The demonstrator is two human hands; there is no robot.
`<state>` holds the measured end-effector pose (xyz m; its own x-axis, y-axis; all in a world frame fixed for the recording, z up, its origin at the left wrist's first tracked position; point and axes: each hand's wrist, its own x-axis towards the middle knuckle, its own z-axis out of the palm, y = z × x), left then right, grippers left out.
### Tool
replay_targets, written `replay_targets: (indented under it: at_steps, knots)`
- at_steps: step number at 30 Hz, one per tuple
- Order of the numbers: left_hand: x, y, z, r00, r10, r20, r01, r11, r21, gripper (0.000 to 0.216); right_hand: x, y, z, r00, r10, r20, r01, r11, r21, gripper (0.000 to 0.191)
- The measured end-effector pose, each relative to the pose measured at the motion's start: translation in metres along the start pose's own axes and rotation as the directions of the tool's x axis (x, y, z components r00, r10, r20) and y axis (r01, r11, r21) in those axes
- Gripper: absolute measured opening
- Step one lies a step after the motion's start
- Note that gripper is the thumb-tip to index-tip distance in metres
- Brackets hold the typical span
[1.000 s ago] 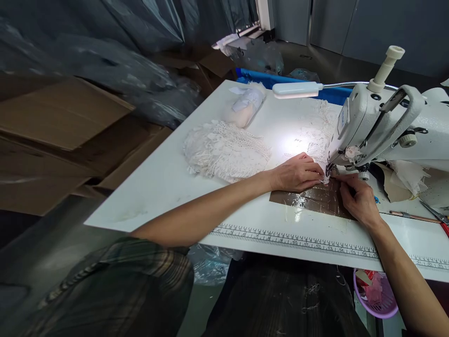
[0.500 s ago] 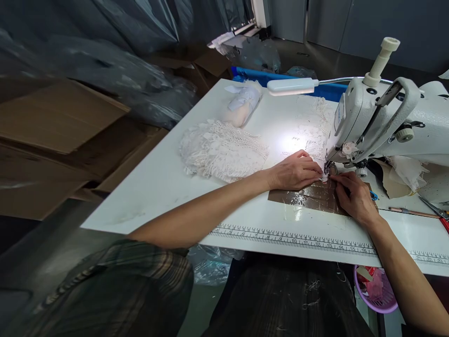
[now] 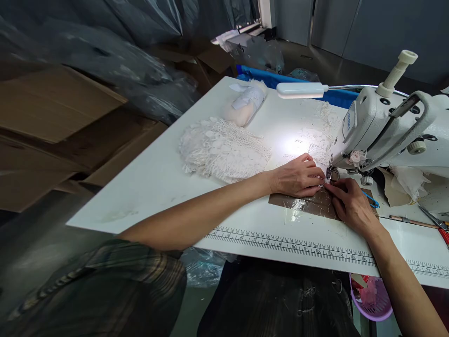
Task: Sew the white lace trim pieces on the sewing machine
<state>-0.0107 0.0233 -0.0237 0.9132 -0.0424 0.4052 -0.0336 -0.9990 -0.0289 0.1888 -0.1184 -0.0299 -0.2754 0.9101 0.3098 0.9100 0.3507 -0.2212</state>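
My left hand (image 3: 297, 177) lies palm down on the table, its fingertips pressing a small white lace piece (image 3: 321, 164) at the needle of the white sewing machine (image 3: 389, 131). Just to the right, my right hand (image 3: 351, 203) pinches the same lace piece below the presser foot, fingers closed. Both hands rest over a brown taped patch (image 3: 308, 203) on the white table (image 3: 157, 178).
A heap of white lace (image 3: 224, 150) and a wrapped bundle (image 3: 243, 105) lie left of the machine. A lamp (image 3: 301, 90) shines on the work spot. Scissors and a pencil (image 3: 414, 221) sit at the right. A printed ruler (image 3: 298, 243) runs along the front edge; a purple basket (image 3: 372, 299) hangs below.
Both hands have stayed at the needle, shifting the lace only slightly. The view has swung a little to the left.
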Motion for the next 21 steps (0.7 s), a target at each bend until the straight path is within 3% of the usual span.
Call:
replay_targets:
  at_steps: [7,16,21]
  knots:
    - [0.000,-0.001,-0.001,0.997,-0.046,0.066,0.050,0.997,-0.060,0.026,0.001,-0.008,0.001,0.999,0.040,0.022,-0.038,0.996,-0.081,0.045]
    - [-0.001,-0.001,-0.003,0.994,-0.060,0.087,0.060,0.998,0.003,0.029,0.008,-0.015,0.000,0.991,0.101,0.083,-0.081,0.973,-0.216,0.042]
    - [0.000,0.000,-0.007,0.981,-0.109,0.157,0.106,0.994,0.032,0.034,0.007,-0.016,-0.003,0.992,0.119,0.050,-0.112,0.987,-0.114,0.040]
